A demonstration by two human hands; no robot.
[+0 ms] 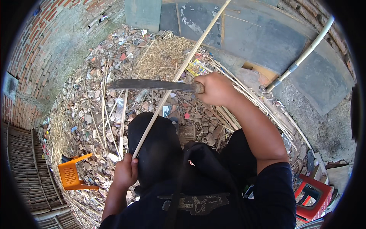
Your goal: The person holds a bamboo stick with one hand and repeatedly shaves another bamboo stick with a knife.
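Note:
My left hand [125, 172] is closed round the lower end of a long pale bamboo strip [187, 61], beside my dark-clad left knee. From there the strip slants up and to the right, past the top of the view. In my right hand [214, 89] is the wooden handle of a machete [152, 84]. Its dark, broad blade points left and lies across the strip about midway along; whether the edge bites into it I cannot tell.
Rubble and litter [118, 49] cover the ground, with dry straw [164, 57] ahead. More bamboo strips [263, 108] lie to the right, others to the left. An orange plastic chair [70, 175] lies at left; a red stool [324, 191] stands at right. A brick wall [34, 57] and grey panels [263, 34] enclose the area.

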